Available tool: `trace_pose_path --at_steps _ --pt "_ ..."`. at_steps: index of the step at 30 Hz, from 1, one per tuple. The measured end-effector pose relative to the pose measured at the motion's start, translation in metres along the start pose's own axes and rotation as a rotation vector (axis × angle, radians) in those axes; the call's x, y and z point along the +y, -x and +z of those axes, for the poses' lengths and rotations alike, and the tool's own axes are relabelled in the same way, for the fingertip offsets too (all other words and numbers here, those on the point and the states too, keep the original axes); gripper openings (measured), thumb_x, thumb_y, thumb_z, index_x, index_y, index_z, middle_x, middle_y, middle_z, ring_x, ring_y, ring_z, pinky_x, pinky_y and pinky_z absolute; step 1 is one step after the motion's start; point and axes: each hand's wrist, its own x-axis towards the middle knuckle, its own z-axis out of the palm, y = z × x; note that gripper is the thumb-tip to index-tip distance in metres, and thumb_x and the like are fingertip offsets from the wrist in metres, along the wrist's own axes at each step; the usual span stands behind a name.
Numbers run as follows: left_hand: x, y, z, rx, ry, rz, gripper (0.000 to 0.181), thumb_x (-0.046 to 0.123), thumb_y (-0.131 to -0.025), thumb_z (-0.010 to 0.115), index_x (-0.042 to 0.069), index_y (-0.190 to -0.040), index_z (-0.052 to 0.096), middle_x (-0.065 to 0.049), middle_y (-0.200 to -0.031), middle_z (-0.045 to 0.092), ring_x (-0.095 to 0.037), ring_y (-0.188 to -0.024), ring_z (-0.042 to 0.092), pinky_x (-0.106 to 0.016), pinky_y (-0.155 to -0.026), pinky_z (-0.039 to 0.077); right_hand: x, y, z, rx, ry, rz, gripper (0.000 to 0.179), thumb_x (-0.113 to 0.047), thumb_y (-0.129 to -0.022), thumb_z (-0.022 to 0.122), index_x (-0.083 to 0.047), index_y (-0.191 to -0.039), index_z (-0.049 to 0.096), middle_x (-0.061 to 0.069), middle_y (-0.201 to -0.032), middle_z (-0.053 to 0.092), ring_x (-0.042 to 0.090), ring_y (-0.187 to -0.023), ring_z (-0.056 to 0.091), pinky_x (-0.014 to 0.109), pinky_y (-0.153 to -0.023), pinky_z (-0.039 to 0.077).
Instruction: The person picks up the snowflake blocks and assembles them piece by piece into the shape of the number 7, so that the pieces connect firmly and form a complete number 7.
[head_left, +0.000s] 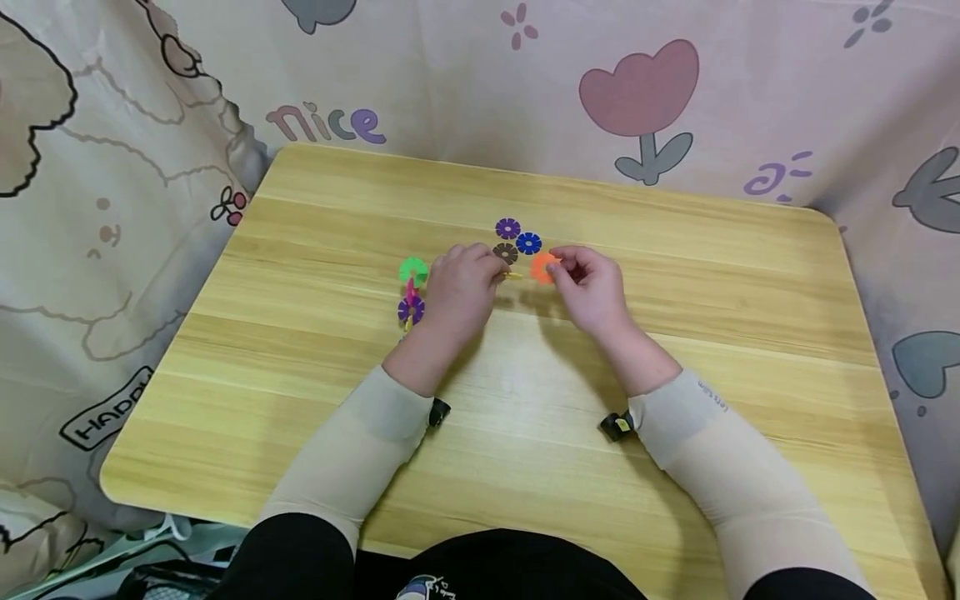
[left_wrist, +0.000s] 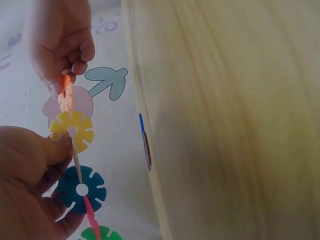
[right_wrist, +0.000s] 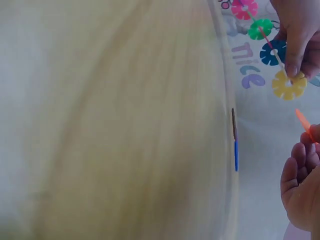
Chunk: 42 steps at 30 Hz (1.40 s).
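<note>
1. Head view: at mid-frame, the left hand (head_left: 463,287) pinches a yellow disc (head_left: 513,276); the right hand (head_left: 592,287) pinches an orange disc (head_left: 542,268). A purple disc (head_left: 501,227), blue disc (head_left: 522,244) and brown disc (head_left: 511,255) lie on the bench (head_left: 525,433).
2. Left wrist view: at left, a teal disc (left_wrist: 70,189) joins the yellow one through a pale piece (left_wrist: 76,160).
3. Right wrist view: at right, orange and yellow sit near but apart; a green disc (right_wrist: 254,29) continues the chain toward the upper edge.

It looks like a small corner of a room, maybe in a home. A light wooden desk (head_left: 525,467) stands by a hanging cloth (head_left: 457,83) with a big pink flower (head_left: 641,92) and "nice" on it.
</note>
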Motion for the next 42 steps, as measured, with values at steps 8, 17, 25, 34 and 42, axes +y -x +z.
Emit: trace_pose_path --at_steps 8,17,25,34,42 --pt "-0.001 0.001 -0.001 0.012 -0.007 -0.002 0.017 0.022 -0.105 0.067 0.015 -0.117 0.079 -0.001 -0.118 0.073 -0.023 -0.108 0.062 -0.042 -0.098 0.048 -0.003 0.004 0.007 0.0 -0.069 0.012 0.019 0.006 -0.099 0.068 0.012 -0.116 0.072 0.023 -0.085 0.066 0.01 -0.07 0.058 0.018 -0.066 0.049" --pt "0.0 0.001 0.0 0.022 -0.009 0.0 0.016 0.02 -0.105 0.068 0.015 -0.114 0.08 -0.001 -0.119 0.073 -0.024 -0.107 0.062 -0.043 -0.097 0.048 -0.003 0.006 0.01 -0.013 -0.056 0.029 0.019 0.003 -0.1 0.068 0.01 -0.117 0.073 0.019 -0.085 0.066 0.01 -0.069 0.057 0.019 -0.061 0.047" --pt "0.001 0.002 0.0 0.036 -0.009 0.004 0.015 0.021 -0.104 0.069 0.015 -0.113 0.08 -0.001 -0.118 0.073 -0.024 -0.107 0.062 -0.042 -0.095 0.048 -0.003 0.008 0.009 -0.014 -0.048 0.093 0.019 0.0 -0.1 0.07 0.007 -0.116 0.075 0.013 -0.082 0.066 0.012 -0.067 0.056 0.019 -0.058 0.046" --pt "0.003 0.002 0.001 0.024 0.003 0.008 0.013 0.018 -0.103 0.071 0.014 -0.112 0.08 -0.001 -0.116 0.073 -0.023 -0.107 0.062 -0.042 -0.096 0.049 -0.001 0.008 0.012 -0.012 -0.116 0.153 0.018 0.004 -0.099 0.07 0.008 -0.116 0.074 0.019 -0.088 0.072 0.013 -0.068 0.064 0.021 -0.062 0.055" --pt "0.002 0.001 0.003 0.094 -0.001 0.057 0.014 0.016 -0.103 0.07 0.012 -0.112 0.08 -0.003 -0.115 0.075 -0.024 -0.108 0.064 -0.042 -0.096 0.05 -0.004 0.006 0.018 0.007 -0.186 0.185 0.019 0.008 -0.098 0.068 0.012 -0.117 0.072 0.029 -0.105 0.074 0.007 -0.072 0.071 0.024 -0.07 0.061"
